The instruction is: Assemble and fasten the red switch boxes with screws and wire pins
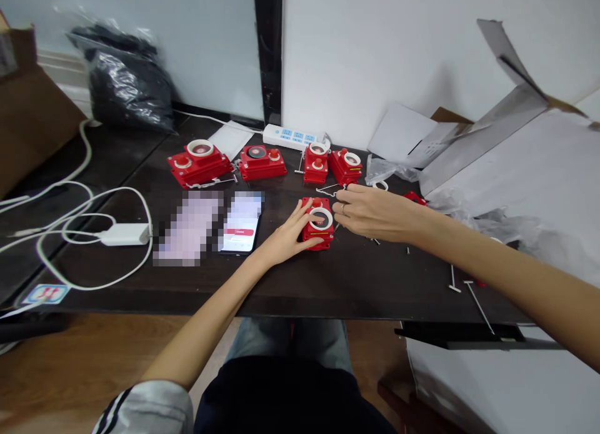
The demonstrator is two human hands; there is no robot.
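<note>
A red alarm box (319,239) with a white ring and a red button lies before me on the dark table. My left hand (290,234) grips it from the left, with its fingers over the top and the thumb along the near side. Close to the box's right side, my right hand (365,212) is closed in a pinch, fingertips pointing left. What it holds is hidden by the fingers. A thin pale chain (328,191) lies just beyond the box and runs towards the right fingertips.
Behind stand similar red boxes (262,163) and a white power strip (293,137). To the left lie a phone (241,224) and a white adapter (125,234) with looping cable. Small metal hammers (480,309), plastic bags (450,202) and an open white carton (515,165) are on the right.
</note>
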